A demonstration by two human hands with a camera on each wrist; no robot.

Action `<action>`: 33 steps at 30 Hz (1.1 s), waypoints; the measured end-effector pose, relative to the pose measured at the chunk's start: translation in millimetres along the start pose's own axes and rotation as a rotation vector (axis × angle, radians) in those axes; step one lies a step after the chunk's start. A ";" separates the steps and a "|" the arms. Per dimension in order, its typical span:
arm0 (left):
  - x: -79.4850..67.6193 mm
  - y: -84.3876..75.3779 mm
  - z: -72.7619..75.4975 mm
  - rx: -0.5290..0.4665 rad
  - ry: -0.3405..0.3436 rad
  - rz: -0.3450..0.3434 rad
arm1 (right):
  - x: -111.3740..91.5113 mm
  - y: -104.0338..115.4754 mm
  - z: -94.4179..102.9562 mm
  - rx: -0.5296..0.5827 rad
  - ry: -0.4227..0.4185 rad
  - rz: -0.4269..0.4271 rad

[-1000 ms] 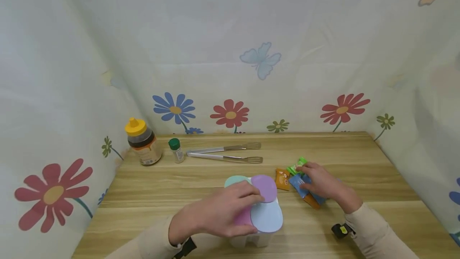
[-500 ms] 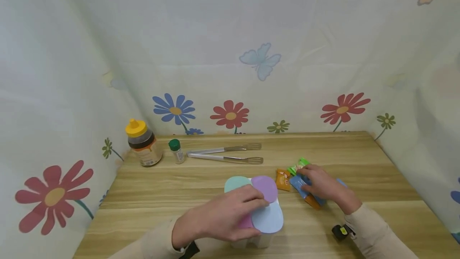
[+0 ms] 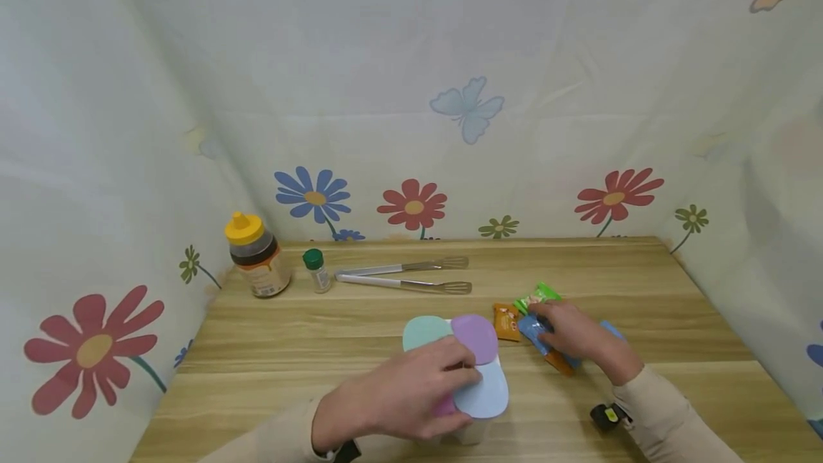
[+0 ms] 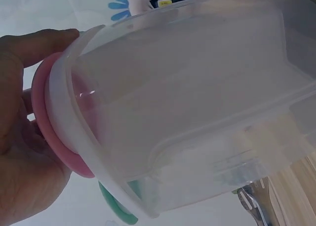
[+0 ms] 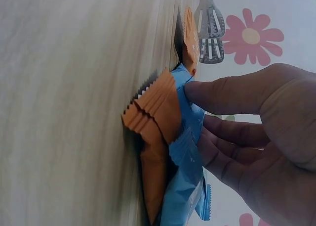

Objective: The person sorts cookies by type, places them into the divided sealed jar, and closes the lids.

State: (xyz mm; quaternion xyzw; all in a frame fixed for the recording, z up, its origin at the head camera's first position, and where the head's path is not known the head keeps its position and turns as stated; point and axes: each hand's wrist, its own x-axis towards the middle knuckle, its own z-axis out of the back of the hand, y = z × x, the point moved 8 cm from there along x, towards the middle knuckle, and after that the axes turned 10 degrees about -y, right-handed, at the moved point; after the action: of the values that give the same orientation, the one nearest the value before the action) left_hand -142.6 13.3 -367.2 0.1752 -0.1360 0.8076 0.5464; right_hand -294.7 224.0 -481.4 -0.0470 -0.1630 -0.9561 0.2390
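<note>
My left hand (image 3: pixel 418 391) is over a clear plastic storage container, its fingers bent around the pink lid (image 4: pixel 54 132). The container's see-through body (image 4: pixel 197 87) fills the left wrist view. Mint (image 3: pixel 421 331), purple (image 3: pixel 477 338) and pale blue lids (image 3: pixel 490 393) also cover its top. To the right, my right hand (image 3: pixel 575 334) pinches a blue snack packet (image 5: pixel 182 201) between thumb and fingers. An orange packet (image 5: pixel 154 171) lies against it. A green packet (image 3: pixel 535 296) and another orange packet (image 3: pixel 506 322) are beside that hand, on the wooden table.
Metal tongs with slotted ends (image 3: pixel 405 274) lie at the back of the table (image 3: pixel 289 349). A green-capped spice jar (image 3: pixel 316 271) and a yellow-capped bottle (image 3: pixel 257 256) stand at back left. Flower-printed cloth (image 3: pixel 360 91) encloses the back and sides.
My left hand has slid slightly right over the lids. The right hand has shifted a little at the packets, and more of the green packet shows. The other items look unmoved.
</note>
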 end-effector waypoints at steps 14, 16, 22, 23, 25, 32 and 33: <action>8.7 -10.4 2.7 0.178 -0.064 -0.024 | 2.6 2.5 -3.7 -0.017 0.002 -0.012; 9.4 -11.2 2.4 0.194 -0.071 -0.031 | 2.7 1.8 -4.1 -0.015 0.005 -0.019; 15.1 -11.1 3.3 0.223 -0.106 -0.033 | 2.7 -2.2 -5.1 0.009 0.005 -0.046; 16.9 -11.2 4.1 0.235 -0.116 -0.033 | 2.6 -2.5 -4.8 0.014 0.004 -0.048; 20.4 -9.9 6.8 0.237 -0.152 -0.034 | 2.5 -3.3 -4.5 0.022 0.004 -0.052; 20.6 -4.7 13.5 0.157 -0.171 -0.011 | 2.5 -2.3 -3.2 0.045 0.004 -0.052; 20.0 -5.2 14.1 0.158 -0.159 -0.013 | 2.6 -2.1 -2.6 0.047 -0.002 -0.046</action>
State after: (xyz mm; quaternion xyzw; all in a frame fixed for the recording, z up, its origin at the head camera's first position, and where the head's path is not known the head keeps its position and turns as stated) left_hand -142.7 26.1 -345.8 0.2823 -0.1137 0.7959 0.5234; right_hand -298.1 223.8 -484.0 -0.0387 -0.1866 -0.9572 0.2179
